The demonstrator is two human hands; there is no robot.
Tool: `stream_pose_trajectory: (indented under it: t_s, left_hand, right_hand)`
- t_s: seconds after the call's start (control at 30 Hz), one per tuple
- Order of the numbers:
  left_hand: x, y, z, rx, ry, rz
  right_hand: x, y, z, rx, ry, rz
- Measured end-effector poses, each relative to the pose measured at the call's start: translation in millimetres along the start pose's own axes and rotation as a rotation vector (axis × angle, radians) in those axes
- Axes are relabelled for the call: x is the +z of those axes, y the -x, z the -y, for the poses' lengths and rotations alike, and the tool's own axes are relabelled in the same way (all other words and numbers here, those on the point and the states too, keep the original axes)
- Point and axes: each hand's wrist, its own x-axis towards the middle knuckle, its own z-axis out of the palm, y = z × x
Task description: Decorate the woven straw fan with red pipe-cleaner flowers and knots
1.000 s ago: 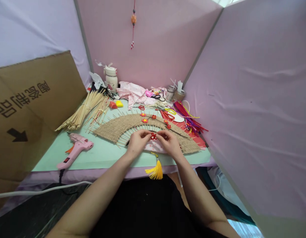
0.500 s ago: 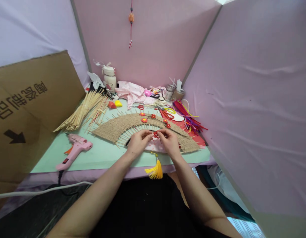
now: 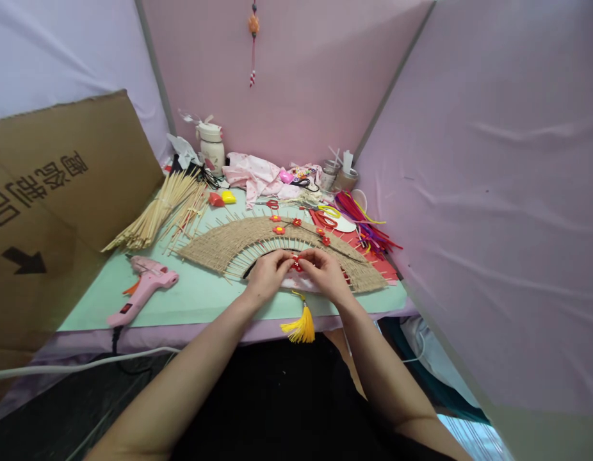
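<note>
Because the left hand [image 3: 264, 276] and right hand [image 3: 328, 274] pinch a small red flower-shaped piece [image 3: 297, 264], each grip nearly closed, uneven pressure could bend it out of shape.

Fan [image 3: 214, 246] on tbl [image 3: 195, 304], L hand [image 3: 268, 276] & R hand [image 3: 326, 275] at its nr side w/ flower [image 3: 297, 263] btwn them; tassel [image 3: 301, 325] in front of fan at tbl's nr edge. Glue gun [image 3: 145, 288] L of fan, stick bundle [image 3: 157, 214] behind gun, cardboard [image 3: 85, 211] far L. Along back, L to R: bottle [image 3: 211, 153], cloth [image 3: 253, 176], jar [image 3: 347, 180]; scissors [image 3: 325, 219] btwn fan & jar, pipe cleaners [image 3: 364, 219] behind fan's R end.
</note>
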Motion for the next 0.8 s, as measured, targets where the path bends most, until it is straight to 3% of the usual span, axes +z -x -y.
stream_pose_trajectory:
  t_s: [0.5, 0.63, 0.8]
  left_hand:
    - [3.6, 3.2, 1.3, 0.000, 0.122, 0.029]
    - [3.5, 3.5, 2.1, 0.000, 0.190, 0.005]
    - [0.2, 1.3, 0.4, 0.018, 0.160, 0.067]
  right_hand:
    - [-1.3, 0.9, -0.4, -0.057, 0.215, 0.019]
    - [0.1, -0.1, -3.4, -0.009, 0.150, -0.031]
    - [-3.1, -0.4, -4.0, 0.031, 0.050, -0.055]
